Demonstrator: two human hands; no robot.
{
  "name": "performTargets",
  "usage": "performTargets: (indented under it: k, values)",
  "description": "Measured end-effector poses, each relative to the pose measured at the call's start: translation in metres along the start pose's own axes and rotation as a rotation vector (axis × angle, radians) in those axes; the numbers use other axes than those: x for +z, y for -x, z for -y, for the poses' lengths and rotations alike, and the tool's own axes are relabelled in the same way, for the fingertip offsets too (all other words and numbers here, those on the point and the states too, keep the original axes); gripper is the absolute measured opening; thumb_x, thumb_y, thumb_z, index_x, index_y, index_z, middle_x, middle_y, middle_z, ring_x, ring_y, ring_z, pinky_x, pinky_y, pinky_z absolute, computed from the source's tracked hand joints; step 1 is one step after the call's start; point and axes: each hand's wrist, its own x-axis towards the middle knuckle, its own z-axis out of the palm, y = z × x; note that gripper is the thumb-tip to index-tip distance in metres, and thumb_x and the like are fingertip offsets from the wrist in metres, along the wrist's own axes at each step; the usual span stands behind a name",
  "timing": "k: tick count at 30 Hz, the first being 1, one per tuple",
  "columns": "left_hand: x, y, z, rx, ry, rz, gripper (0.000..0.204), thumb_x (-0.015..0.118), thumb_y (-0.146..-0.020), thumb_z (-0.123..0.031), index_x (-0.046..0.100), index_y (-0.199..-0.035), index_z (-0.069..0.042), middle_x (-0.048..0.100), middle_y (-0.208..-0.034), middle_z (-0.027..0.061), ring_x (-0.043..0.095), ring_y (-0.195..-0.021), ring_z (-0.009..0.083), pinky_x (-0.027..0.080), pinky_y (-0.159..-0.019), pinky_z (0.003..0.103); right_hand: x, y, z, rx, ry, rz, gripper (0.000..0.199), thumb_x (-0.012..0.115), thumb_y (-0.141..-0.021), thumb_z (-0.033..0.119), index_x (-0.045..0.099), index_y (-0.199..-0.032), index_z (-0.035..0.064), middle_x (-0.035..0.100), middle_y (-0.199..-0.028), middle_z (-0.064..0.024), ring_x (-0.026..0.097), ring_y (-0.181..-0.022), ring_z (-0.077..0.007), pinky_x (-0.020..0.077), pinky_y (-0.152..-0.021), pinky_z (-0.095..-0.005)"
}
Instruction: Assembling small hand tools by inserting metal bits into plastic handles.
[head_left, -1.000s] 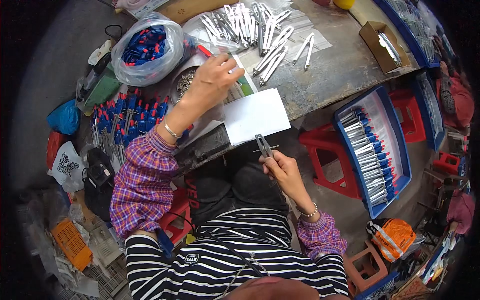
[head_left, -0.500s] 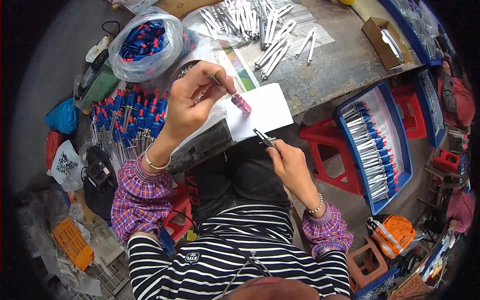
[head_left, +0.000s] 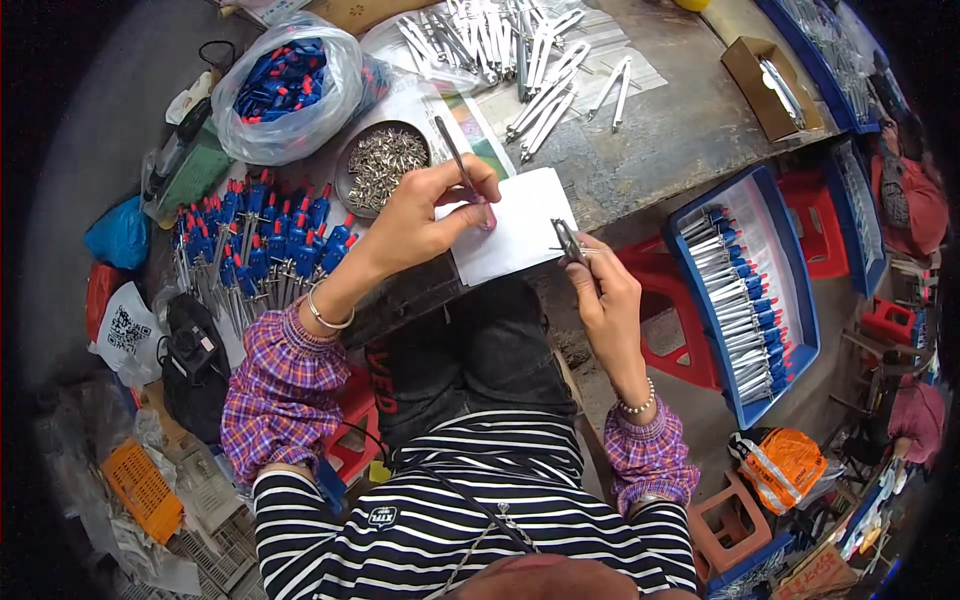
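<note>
My left hand (head_left: 435, 212) is closed in a pinch round a slim dark metal rod (head_left: 451, 148) that sticks up past the fingers. A reddish-purple piece (head_left: 488, 216) shows at the fingertips; I cannot tell whether it is part of the rod. Under the hand lies a stack of white paper (head_left: 525, 225). My right hand (head_left: 606, 290) grips a short dark and silvery metal piece (head_left: 567, 243) over the paper's right edge; its exact kind is unclear. Left of my left hand, a round dish (head_left: 388, 160) holds many small metal parts.
Blue tools with red tips (head_left: 285, 240) cluster at the left. Behind them stands a clear plastic bag (head_left: 290, 135) of blue and red parts. Silvery metal arms (head_left: 545, 75) lie at the back. To the right are a blue tray (head_left: 745, 385), red stool (head_left: 672, 350) and cardboard box (head_left: 765, 90).
My left hand has moved slightly right and down, the rod turning upright and uncovering the dish. My right hand has moved right and up with the metal piece.
</note>
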Motion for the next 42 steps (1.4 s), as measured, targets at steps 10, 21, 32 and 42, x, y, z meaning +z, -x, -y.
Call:
performTargets:
  k: [10,21,32,42]
  values:
    - [0.004,0.013,0.0,0.055,-0.097,-0.013,0.022,0.055,-0.081,0.008,0.057,-0.102,0.002,0.06,-0.097,0.0059,0.059,-0.092,0.0122,0.047,-0.079,0.023,0.004,0.018,0.01,-0.034,0.021,0.042,0.009,0.06,-0.083,0.006,0.06,-0.088,-0.0013,0.059,-0.073,-0.0177,0.059,-0.061,-0.0319,0.0443,-0.054,-0.0349]
    - [0.011,0.017,0.019,0.062,-0.024,-0.085,0.011,0.053,-0.086,0.0,0.052,-0.097,0.001,0.06,-0.085,0.0073,0.06,-0.079,0.0127,0.048,-0.073,0.026,0.023,0.012,0.011,-0.124,0.203,0.176,0.011,0.061,-0.082,0.007,0.058,-0.089,-0.0006,0.056,-0.064,-0.0201,0.058,-0.059,-0.0365,0.0413,-0.049,-0.04]
    - [0.018,0.021,-0.036,0.688,0.076,-0.119,0.015,0.04,-0.089,0.004,0.044,-0.102,-0.001,0.057,-0.097,0.0165,0.059,-0.093,0.0288,0.048,-0.086,0.039,0.03,0.007,0.009,-0.099,0.193,0.204,0.01,0.061,-0.082,0.005,0.053,-0.079,-0.0003,0.053,-0.06,-0.0207,0.056,-0.057,-0.0378,0.04,-0.048,-0.0434]
    - [0.022,0.013,0.007,0.223,-0.115,-0.053,0.014,0.053,-0.086,0.003,0.051,-0.099,0.001,0.058,-0.081,0.0076,0.059,-0.075,0.0141,0.047,-0.067,0.027,0.035,0.009,0.004,-0.082,0.183,0.209,0.007,0.058,-0.084,0.006,0.056,-0.083,-0.0011,0.053,-0.059,-0.0208,0.057,-0.056,-0.0367,0.0409,-0.048,-0.0399]
